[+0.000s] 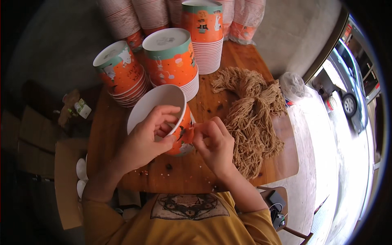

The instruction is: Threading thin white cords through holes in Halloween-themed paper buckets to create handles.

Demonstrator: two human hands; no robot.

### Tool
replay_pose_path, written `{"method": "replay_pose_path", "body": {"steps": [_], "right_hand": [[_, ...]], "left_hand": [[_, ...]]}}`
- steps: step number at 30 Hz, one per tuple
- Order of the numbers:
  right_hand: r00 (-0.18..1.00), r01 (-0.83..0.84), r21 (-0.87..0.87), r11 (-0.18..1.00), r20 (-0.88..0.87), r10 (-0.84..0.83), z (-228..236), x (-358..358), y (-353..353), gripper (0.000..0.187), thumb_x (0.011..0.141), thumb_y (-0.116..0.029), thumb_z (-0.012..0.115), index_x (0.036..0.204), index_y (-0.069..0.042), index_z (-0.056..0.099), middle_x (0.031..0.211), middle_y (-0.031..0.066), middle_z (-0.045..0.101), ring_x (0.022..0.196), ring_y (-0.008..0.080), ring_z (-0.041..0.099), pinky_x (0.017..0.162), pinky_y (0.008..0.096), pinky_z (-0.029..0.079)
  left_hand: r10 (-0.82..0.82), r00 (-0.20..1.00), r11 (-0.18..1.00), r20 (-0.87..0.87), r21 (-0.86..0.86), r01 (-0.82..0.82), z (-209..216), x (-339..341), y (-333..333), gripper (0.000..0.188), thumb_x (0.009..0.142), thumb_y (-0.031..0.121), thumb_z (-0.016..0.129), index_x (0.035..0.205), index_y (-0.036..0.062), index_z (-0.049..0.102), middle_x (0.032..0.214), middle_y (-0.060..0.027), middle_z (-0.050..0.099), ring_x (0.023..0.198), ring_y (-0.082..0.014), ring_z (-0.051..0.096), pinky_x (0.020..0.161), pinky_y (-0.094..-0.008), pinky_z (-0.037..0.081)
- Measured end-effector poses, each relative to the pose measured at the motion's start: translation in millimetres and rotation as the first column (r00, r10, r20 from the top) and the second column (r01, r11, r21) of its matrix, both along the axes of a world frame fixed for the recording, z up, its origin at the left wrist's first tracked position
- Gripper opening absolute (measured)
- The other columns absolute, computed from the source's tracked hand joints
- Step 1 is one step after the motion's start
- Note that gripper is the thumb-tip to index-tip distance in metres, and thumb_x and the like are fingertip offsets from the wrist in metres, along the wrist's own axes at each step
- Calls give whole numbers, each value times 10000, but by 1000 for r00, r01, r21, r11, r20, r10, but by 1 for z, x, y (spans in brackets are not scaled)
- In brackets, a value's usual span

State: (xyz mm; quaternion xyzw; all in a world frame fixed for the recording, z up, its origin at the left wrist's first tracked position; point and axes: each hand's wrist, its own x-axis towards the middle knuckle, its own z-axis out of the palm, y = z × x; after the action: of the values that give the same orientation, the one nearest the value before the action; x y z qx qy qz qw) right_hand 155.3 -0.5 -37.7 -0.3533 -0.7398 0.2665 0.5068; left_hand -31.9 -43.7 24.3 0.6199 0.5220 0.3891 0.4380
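A paper bucket (157,99), white inside and orange with dark printed figures outside, leans over the wooden table with its mouth toward the upper left. My left hand (143,136) is closed on its rim, fingers inside the mouth and thumb against the outer wall. Beside the orange wall, my right hand (214,145) is pinched tight. Whatever its fingertips hold is too small to make out. A tan bundle of twisted cords (253,116) lies just beyond the right hand.
Upside-down stacks of orange and green buckets (171,61) stand behind, with plastic-wrapped stacks (151,14) farther back. Small pale bits dot the table (196,173) near its front edge. A cardboard box (67,179) sits low on the left, a stool (281,200) on the right.
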Motion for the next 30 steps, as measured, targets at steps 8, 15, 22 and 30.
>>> {"method": "replay_pose_path", "body": {"steps": [8,15,22,30], "right_hand": [[999,25,164,986,30,-30,0,-6,3,174,776,-70,721,897,-105,601,777,50,527,582,240,598,489,354,505],[992,77,211,974,82,-96,2,-10,5,169,780,-91,714,900,-112,596,767,49,515,565,230,595,475,351,501],[984,79,260,962,136,-118,5,-11,5,161,765,-98,716,888,-114,613,766,43,514,573,211,601,479,333,503],[969,73,326,943,202,-145,8,-11,4,163,764,-58,726,887,-97,626,762,43,538,565,205,610,495,329,499]], "left_hand": [[-12,994,997,108,-75,20,2,-5,-3,396,868,-30,563,1258,3,501,1108,-49,601,985,-94,580,901,-265,482],[-47,994,993,102,-99,57,5,-5,-3,397,876,-11,562,1268,-2,503,1084,-46,602,983,-93,581,902,-269,482],[-56,994,993,95,-100,65,3,-4,-2,431,883,0,560,1307,-2,483,1082,-51,602,979,-98,583,900,-272,484],[-82,986,987,148,-124,101,-3,-6,0,414,926,29,561,1330,-2,480,1074,-48,601,977,-98,582,889,-268,486]]}}
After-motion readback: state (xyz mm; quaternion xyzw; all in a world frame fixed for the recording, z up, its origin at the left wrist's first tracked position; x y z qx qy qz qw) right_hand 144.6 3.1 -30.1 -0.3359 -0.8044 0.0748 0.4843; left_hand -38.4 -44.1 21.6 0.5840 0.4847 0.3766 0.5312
